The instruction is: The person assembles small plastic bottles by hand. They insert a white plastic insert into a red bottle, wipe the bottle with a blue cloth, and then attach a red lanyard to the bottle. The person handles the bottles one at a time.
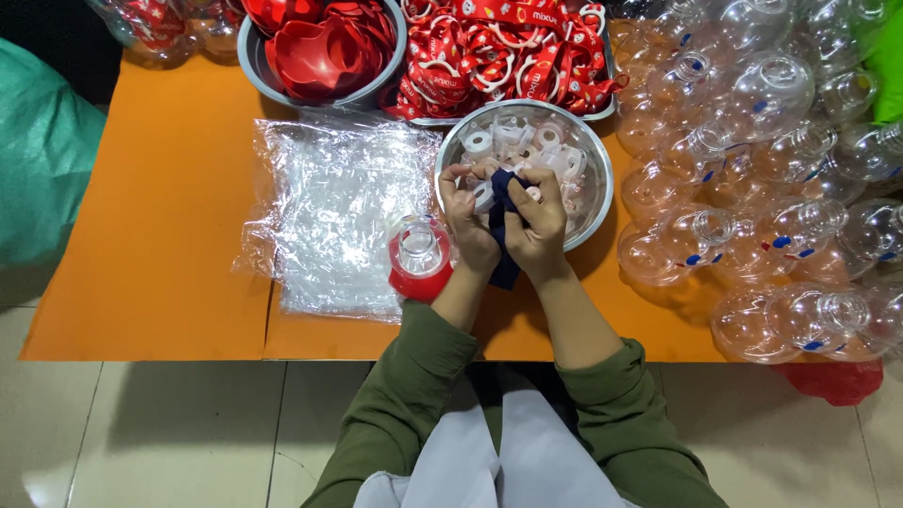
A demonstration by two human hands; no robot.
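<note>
While both of my hands meet over the near rim of the steel bowl (591, 202), I see them bunched together around a dark blue cloth (501, 212). My left hand (468, 221) has its fingers curled and pinched on the cloth and on a small white ring (483, 196) at its fingertips. My right hand (538, 221) is folded over the cloth from the other side, fingers closed on it, touching the left. The cloth hangs down between the wrists toward six o'clock. Inside the bowl lie more white rings and small clear parts, piled toward twelve o'clock.

Just at nine o'clock from my left hand stands a clear bottle (419, 256) with a red base, upright on the orange table (150, 235), close to my wrist. Farther toward nine o'clock lies a stack of clear plastic bags (339, 207), flat and crinkled. At eleven o'clock sits a grey bowl (252, 58) holding red caps (324, 47). At twelve o'clock is a tray of red straps (508, 47) with white clips. From one to four o'clock a heap of empty clear bottles (762, 169) lies on its sides, some with blue marks. A green bag (42, 150) shows at nine o'clock, off the table.
</note>
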